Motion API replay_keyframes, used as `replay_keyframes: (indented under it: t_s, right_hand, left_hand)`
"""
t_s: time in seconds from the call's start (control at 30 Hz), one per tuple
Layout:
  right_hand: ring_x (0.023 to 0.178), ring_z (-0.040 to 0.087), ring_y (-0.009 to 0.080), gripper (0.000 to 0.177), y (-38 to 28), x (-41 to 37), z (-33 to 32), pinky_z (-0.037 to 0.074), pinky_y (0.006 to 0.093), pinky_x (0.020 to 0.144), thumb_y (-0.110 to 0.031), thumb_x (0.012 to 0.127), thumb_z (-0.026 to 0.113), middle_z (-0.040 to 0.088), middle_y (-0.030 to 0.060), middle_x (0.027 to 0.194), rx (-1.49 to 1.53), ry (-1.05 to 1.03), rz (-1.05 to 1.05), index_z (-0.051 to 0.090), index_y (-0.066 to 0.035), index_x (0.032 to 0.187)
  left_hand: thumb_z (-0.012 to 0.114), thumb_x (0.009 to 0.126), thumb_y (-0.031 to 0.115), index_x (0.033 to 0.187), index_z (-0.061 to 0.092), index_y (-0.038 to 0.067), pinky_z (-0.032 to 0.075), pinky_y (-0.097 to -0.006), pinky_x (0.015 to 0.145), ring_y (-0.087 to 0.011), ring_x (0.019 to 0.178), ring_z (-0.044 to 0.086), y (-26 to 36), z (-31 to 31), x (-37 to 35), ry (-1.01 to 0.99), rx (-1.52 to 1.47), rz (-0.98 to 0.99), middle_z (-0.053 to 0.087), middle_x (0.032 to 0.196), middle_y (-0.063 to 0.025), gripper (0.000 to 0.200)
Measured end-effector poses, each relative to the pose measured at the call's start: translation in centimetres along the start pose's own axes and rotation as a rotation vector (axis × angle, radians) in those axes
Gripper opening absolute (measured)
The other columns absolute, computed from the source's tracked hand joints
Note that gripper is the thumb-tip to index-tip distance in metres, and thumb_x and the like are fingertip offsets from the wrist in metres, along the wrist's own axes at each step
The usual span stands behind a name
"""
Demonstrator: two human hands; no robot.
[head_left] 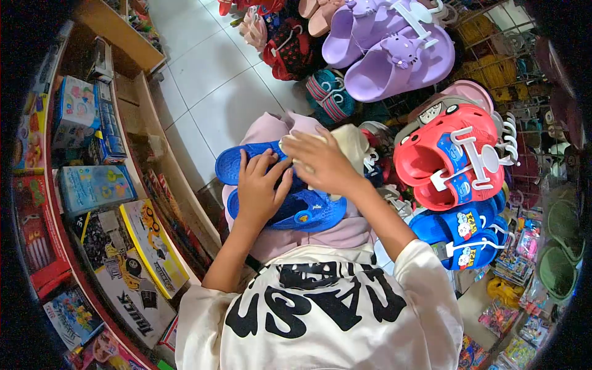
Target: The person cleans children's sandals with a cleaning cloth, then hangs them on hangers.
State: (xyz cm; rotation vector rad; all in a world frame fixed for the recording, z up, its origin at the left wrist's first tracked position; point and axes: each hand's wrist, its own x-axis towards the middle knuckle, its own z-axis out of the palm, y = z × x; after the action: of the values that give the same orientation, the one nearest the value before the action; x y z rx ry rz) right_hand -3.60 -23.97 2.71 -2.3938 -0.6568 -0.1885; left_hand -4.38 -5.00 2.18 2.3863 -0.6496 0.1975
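A pair of blue sandals (314, 213) lies across my lap, over pale pink trousers. My left hand (259, 188) rests on the pair, its fingers curled over the upper sandal and its thumb apart. To its right, my right hand (324, 163) presses a cream cloth (351, 145) against the sandals. Its fingers are stretched over the cloth, and part of the cloth sticks out past the fingertips. Both hands cover the middle of the pair.
Red clogs (419, 157), blue slippers (465, 228) and lilac slippers (382, 77) hang on white hangers from a wire rack (487, 37) at right. Boxed toys, among them a truck box (120, 271), fill wooden shelving (179, 166) at left. White floor tiles (213, 74) show ahead.
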Motion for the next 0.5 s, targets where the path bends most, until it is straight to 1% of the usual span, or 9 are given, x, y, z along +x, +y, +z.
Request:
replay_keyframes:
  t_s: [0.07, 0.1, 0.2, 0.23, 0.33, 0.37, 0.47, 0.5]
  right_hand:
    - [0.126, 0.045, 0.0213, 0.039, 0.0, -0.8, 1.0, 0.025, 0.049, 0.107, -0.023, 0.085, 0.055, 0.055, 0.003, 0.129, -0.115, -0.041, -0.034, 0.057, -0.013, 0.123]
    - [0.127, 0.044, 0.0202, 0.038, 0.2, -1.2, 0.8, 0.027, 0.0503, 0.104, -0.026, 0.085, 0.055, 0.054, -0.0001, 0.131, -0.127, -0.071, -0.01, 0.059, -0.014, 0.121]
    - [0.126, 0.044, 0.0197, 0.036, 1.1, -2.8, -0.3, 0.03, 0.0487, 0.101, -0.025, 0.085, 0.056, 0.055, -0.0003, 0.13, -0.093, -0.13, 0.017, 0.06, -0.014, 0.118]
    - [0.12, 0.048, 0.0203, 0.032, 1.1, -3.4, -0.7, 0.033, 0.0463, 0.096, -0.022, 0.083, 0.055, 0.057, 0.0004, 0.125, -0.101, -0.095, 0.003, 0.063, -0.013, 0.113]
    - [0.115, 0.052, 0.0255, 0.028, 1.1, -4.6, -2.5, 0.036, 0.04, 0.096, -0.014, 0.082, 0.055, 0.06, 0.0051, 0.121, -0.006, -0.097, 0.103, 0.065, -0.008, 0.107]
    - [0.11, 0.054, 0.027, 0.027, 0.9, -4.7, -3.0, 0.037, 0.0387, 0.095, -0.01, 0.08, 0.055, 0.063, 0.0082, 0.116, 0.042, -0.034, 0.118, 0.066, -0.005, 0.105]
    - [0.109, 0.054, 0.0245, 0.033, -0.5, -4.3, -3.3, 0.039, 0.0393, 0.09, -0.015, 0.08, 0.055, 0.061, 0.0056, 0.118, 0.048, 0.166, 0.122, 0.064, -0.008, 0.111]
    - [0.109, 0.054, 0.025, 0.035, -1.2, -4.1, -3.1, 0.038, 0.0399, 0.092, -0.014, 0.079, 0.056, 0.061, 0.0056, 0.119, -0.018, 0.163, 0.11, 0.063, -0.008, 0.113]
  left_hand:
    - [0.061, 0.083, 0.024, 0.102, 0.069, 0.013, 0.024, -0.0563, 0.107, -0.028, 0.108, 0.055, -0.2, -0.1, -0.2, -0.005, 0.018, 0.017, 0.061, 0.1, -0.0107, 0.023]
    - [0.061, 0.083, 0.024, 0.102, 0.069, 0.013, 0.024, -0.0563, 0.107, -0.0279, 0.109, 0.055, -0.2, -0.2, -0.1, -0.017, 0.022, 0.01, 0.061, 0.101, -0.0108, 0.024]
    - [0.061, 0.083, 0.027, 0.104, 0.068, 0.013, 0.023, -0.0565, 0.107, -0.0278, 0.113, 0.053, 0.1, -0.6, -0.3, -0.059, 0.024, -0.011, 0.06, 0.105, -0.0111, 0.025]
    - [0.061, 0.084, 0.028, 0.104, 0.068, 0.014, 0.022, -0.0567, 0.107, -0.0279, 0.115, 0.052, 0.1, -0.7, -0.2, -0.067, 0.018, -0.014, 0.06, 0.108, -0.0113, 0.026]
    - [0.06, 0.085, 0.033, 0.108, 0.066, 0.015, 0.019, -0.0568, 0.108, -0.0278, 0.121, 0.048, 0.2, -1.1, -0.3, -0.093, 0.051, 0.002, 0.056, 0.118, -0.0118, 0.03]
    - [0.059, 0.085, 0.034, 0.11, 0.065, 0.016, 0.018, -0.0568, 0.109, -0.0277, 0.123, 0.046, 0.3, -1.2, -0.3, -0.101, 0.071, 0.012, 0.054, 0.122, -0.0119, 0.032]
    - [0.058, 0.085, 0.037, 0.115, 0.062, 0.017, 0.015, -0.0568, 0.109, -0.0273, 0.126, 0.042, 0.2, -1.0, -0.1, -0.067, 0.057, 0.016, 0.05, 0.129, -0.0117, 0.036]
    - [0.058, 0.085, 0.037, 0.116, 0.062, 0.018, 0.015, -0.0561, 0.11, -0.0271, 0.127, 0.042, 0.2, -0.8, -0.1, -0.062, 0.069, 0.007, 0.049, 0.13, -0.0112, 0.036]
